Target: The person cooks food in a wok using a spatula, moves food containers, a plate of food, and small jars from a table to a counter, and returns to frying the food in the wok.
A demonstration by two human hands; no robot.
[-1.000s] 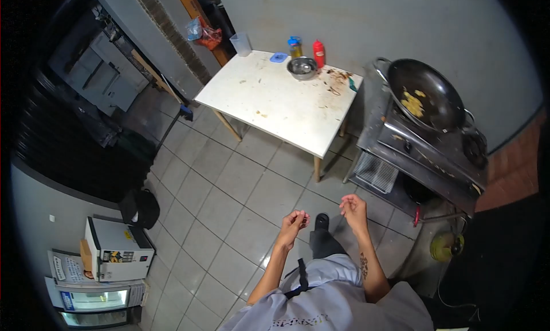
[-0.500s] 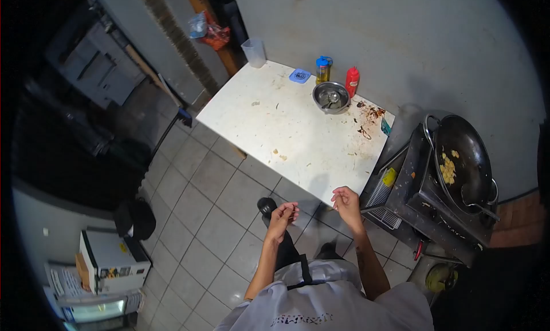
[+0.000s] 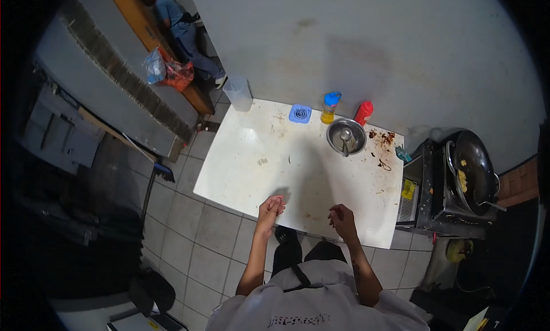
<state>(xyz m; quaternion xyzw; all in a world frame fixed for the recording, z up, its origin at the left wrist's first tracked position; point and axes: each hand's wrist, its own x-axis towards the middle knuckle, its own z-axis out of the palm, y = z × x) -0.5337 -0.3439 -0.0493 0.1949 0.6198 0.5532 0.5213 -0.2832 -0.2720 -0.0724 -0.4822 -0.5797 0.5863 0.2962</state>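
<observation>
My left hand (image 3: 270, 209) hovers over the front edge of the white table (image 3: 246, 159), its fingers loosely bent and nothing visible in them. To its right, my right hand (image 3: 342, 221) is also above the table's front edge, fingers half curled and apart, with no object showing. Farther back sits a metal bowl (image 3: 358, 137) with a spoon (image 3: 345, 142) in it. Behind the bowl stand a blue-capped bottle (image 3: 329, 109) of yellow liquid and a red squeeze bottle (image 3: 364, 112). A blue square lid (image 3: 300, 113) lies left of them.
A clear plastic jug (image 3: 238, 95) stands at the table's back left corner. Brown sauce stains (image 3: 384, 139) mark its right side. On the stove at right rests a wok (image 3: 478, 165) with yellow food pieces (image 3: 462, 182). Another person (image 3: 180, 27) is beyond the doorway.
My view has turned left and I have come closer to the table. Both hands now hang over its front edge. The other person has come into view in the doorway.
</observation>
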